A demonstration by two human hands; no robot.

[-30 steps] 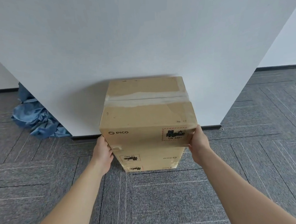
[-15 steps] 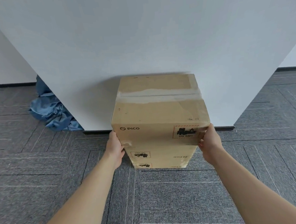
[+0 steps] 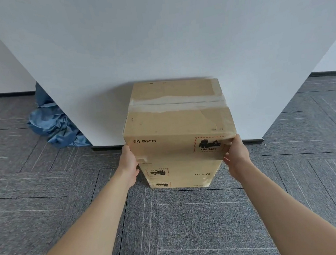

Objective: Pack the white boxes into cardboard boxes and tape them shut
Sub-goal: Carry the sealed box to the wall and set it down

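Your left hand [image 3: 128,163] and right hand [image 3: 235,157] grip the lower front corners of the taped top cardboard box [image 3: 178,124]. It sits on a stack of cardboard boxes [image 3: 179,175] on the carpet [image 3: 190,225], against the white wall [image 3: 157,38].

- Grey carpet floor [image 3: 190,225].
- Stack of cardboard boxes [image 3: 179,184] stands on it against the white wall [image 3: 157,38].
- Blue cloth [image 3: 53,125] lies crumpled at left.
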